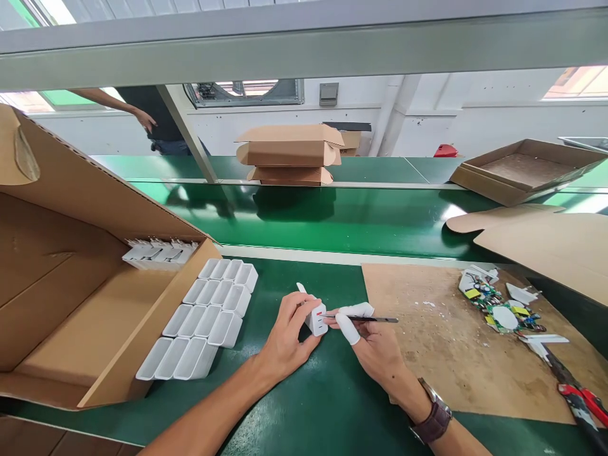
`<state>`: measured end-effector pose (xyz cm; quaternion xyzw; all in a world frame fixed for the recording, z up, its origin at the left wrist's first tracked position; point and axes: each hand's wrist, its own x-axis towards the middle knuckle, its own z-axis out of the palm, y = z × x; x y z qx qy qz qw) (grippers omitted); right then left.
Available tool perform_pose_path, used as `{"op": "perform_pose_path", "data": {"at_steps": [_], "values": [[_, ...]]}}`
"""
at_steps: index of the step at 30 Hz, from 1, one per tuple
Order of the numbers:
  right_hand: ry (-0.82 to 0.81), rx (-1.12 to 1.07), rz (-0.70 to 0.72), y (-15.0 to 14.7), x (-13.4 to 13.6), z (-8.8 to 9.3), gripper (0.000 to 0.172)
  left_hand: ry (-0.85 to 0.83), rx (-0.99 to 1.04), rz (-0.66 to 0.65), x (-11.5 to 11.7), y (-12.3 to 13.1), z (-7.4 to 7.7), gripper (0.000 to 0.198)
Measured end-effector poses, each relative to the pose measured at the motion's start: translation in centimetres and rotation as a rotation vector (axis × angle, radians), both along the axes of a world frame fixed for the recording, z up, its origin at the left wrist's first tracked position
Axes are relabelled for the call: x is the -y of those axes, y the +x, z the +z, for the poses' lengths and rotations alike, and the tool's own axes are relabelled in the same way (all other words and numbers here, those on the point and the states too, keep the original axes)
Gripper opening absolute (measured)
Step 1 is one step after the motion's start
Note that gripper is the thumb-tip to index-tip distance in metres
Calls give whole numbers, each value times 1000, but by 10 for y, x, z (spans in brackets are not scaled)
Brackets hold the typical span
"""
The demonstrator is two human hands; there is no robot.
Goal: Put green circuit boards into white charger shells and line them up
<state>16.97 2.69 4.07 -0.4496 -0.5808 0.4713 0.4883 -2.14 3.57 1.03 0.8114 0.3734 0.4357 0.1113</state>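
Observation:
My left hand (289, 326) is closed around a small white plastic charger (316, 320) with slot openings and a spot of red on its face. Between the fingers of my right hand (368, 335) are dark tweezers (375, 319), their tip touching or close to the charger's face. White finger covers (350, 329) sit on some right-hand fingers. Rows of white plastic housings (209, 316) stand to the left of my left hand. On the right, several circuit boards (503, 316) lie on a brown board (427, 361).
An open cardboard box (142, 342) holds several white pieces (161, 253). Red-and-black handled cutters (577, 392) lie at the right. Behind are a green conveyor belt (380, 218), stacked cartons (289, 152) and a cardboard tray (513, 180). A person (154, 120) stands beyond, at the left.

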Motion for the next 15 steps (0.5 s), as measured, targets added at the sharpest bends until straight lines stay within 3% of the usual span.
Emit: {"op": "perform_pose_path", "data": {"at_steps": [8,15], "values": [[33,75,-30,-1,1,7,33,-2,-33,1,3,0,-1,49],[210,211,-106,0,6,-16,19,44,-25,27,5,4,1,45]]}}
